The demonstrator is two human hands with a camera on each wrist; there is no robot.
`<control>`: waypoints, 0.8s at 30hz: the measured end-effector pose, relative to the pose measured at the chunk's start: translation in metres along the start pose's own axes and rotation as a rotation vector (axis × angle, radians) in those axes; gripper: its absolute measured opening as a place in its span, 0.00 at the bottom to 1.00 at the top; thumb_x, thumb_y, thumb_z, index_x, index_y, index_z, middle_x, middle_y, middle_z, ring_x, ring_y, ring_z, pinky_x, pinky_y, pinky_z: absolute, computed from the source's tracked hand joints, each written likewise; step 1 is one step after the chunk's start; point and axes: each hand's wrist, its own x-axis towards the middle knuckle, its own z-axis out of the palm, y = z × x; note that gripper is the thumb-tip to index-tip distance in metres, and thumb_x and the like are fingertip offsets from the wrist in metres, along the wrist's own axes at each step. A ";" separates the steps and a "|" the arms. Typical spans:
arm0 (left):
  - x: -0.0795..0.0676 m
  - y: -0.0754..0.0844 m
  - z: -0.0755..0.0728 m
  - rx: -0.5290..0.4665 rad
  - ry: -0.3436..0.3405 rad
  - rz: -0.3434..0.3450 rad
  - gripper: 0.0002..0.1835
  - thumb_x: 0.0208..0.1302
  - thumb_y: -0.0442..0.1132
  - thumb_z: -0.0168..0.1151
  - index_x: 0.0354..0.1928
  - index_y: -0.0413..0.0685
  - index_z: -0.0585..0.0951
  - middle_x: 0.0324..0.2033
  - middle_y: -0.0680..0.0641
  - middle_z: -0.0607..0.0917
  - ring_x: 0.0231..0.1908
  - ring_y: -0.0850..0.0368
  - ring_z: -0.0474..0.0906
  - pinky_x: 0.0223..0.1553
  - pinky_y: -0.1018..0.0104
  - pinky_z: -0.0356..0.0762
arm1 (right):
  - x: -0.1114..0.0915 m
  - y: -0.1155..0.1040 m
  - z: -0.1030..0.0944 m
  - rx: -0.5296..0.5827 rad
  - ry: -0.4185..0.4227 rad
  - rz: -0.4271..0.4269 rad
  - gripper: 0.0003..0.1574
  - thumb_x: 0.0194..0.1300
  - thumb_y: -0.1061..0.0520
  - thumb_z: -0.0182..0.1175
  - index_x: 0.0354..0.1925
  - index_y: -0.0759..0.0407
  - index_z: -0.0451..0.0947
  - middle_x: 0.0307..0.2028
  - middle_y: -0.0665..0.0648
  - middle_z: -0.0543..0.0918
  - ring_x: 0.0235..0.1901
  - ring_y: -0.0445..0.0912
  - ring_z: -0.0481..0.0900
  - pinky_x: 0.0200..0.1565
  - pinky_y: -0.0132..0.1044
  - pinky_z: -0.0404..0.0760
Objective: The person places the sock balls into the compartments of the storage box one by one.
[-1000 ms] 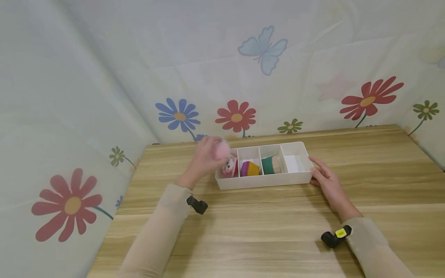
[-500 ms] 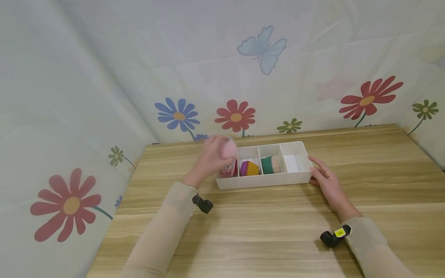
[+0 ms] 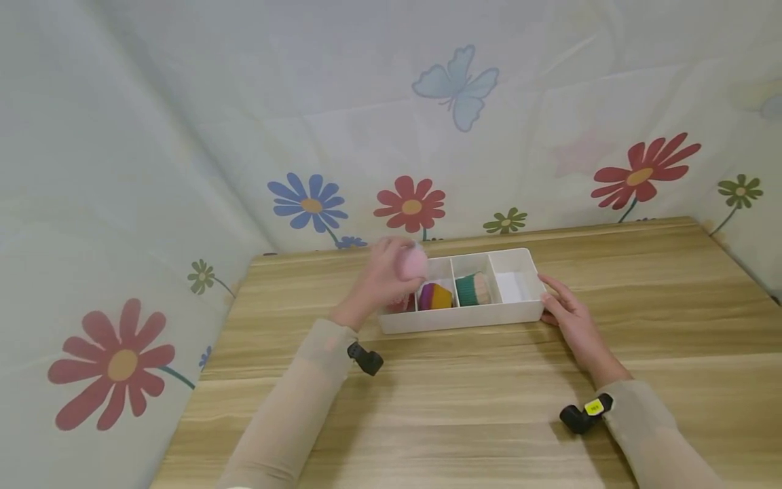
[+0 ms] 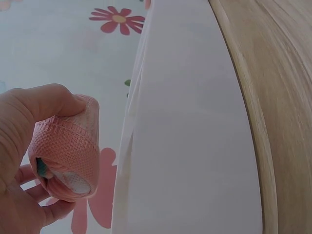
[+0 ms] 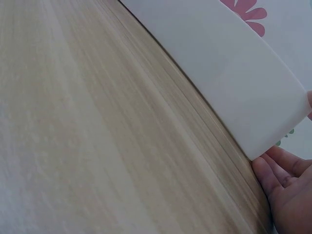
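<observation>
A rolled pink knitted sock point(image 3: 413, 263) is gripped between the thumb and fingers of my left hand point(image 3: 381, 275). The hand is over the left end of a white divided storage box point(image 3: 464, 318). In the left wrist view the sock point(image 4: 68, 146) shows ribbed fabric with a green and white patch. Rolled socks lie in the box: a red-and-white one point(image 3: 400, 303) partly behind my hand, a purple-and-yellow one point(image 3: 436, 297), and a green-and-beige one point(image 3: 473, 289). My right hand point(image 3: 574, 319) holds the box's right end; in the right wrist view its fingertips touch the corner.
The box stands on a wood-grain table point(image 3: 464, 401), near its back edge. Behind it hangs a white cloth point(image 3: 342, 102) printed with flowers and a butterfly. The box's rightmost compartment point(image 3: 514, 285) shows its pale floor.
My left hand has moved right with the pink sock, from the box's left edge toward its second compartment, covering more of the red-and-white sock. The right hand keeps its hold on the box.
</observation>
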 end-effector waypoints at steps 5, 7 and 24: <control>0.003 0.004 0.005 -0.027 -0.009 0.015 0.34 0.46 0.47 0.72 0.57 0.53 0.69 0.54 0.47 0.68 0.53 0.52 0.63 0.40 0.57 0.78 | 0.002 0.000 0.000 0.009 0.001 -0.001 0.33 0.71 0.45 0.45 0.70 0.51 0.55 0.58 0.72 0.66 0.43 0.34 0.74 0.44 0.27 0.75; 0.004 0.006 0.008 -0.040 -0.022 0.018 0.34 0.47 0.47 0.72 0.58 0.54 0.69 0.55 0.48 0.68 0.52 0.53 0.63 0.40 0.58 0.78 | 0.003 0.000 0.001 0.012 0.004 0.001 0.33 0.71 0.44 0.45 0.70 0.51 0.55 0.58 0.72 0.66 0.42 0.34 0.74 0.44 0.27 0.75; 0.020 0.035 0.027 -0.076 -0.064 0.093 0.34 0.46 0.49 0.72 0.56 0.53 0.70 0.54 0.48 0.69 0.54 0.53 0.61 0.43 0.58 0.75 | 0.001 0.002 0.000 0.013 0.011 -0.005 0.34 0.71 0.45 0.46 0.70 0.53 0.55 0.57 0.73 0.67 0.43 0.35 0.74 0.45 0.30 0.76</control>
